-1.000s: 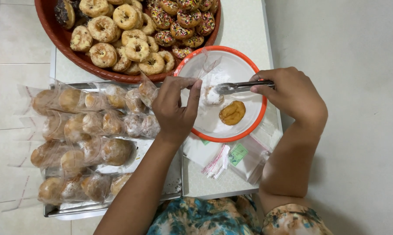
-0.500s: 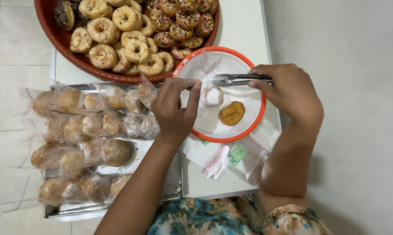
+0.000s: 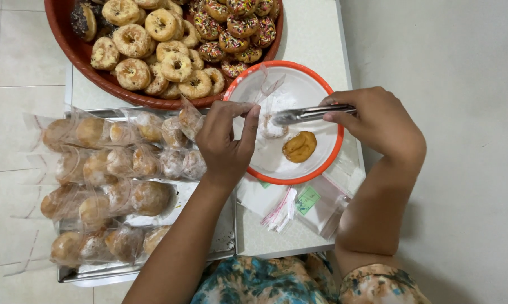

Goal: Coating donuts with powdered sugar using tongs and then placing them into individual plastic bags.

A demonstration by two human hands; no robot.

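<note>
Centre of frame: I am pinching a clear plastic bag (image 3: 265, 98) open with my left hand (image 3: 227, 141), fingers clamped on its edge so the mouth is facing the tongs. Right of centre, my right hand (image 3: 381, 121) is gripping metal tongs (image 3: 310, 114), tips closed on a sugared doughnut (image 3: 272, 126) at the bag's opening. A plain doughnut (image 3: 299, 146) is lying on the orange-rimmed plate (image 3: 321, 169). Upper frame: red bowl (image 3: 68, 45) holding assorted doughnuts. Left: metal tray (image 3: 226, 236) carrying bagged doughnuts (image 3: 107, 169).
</note>
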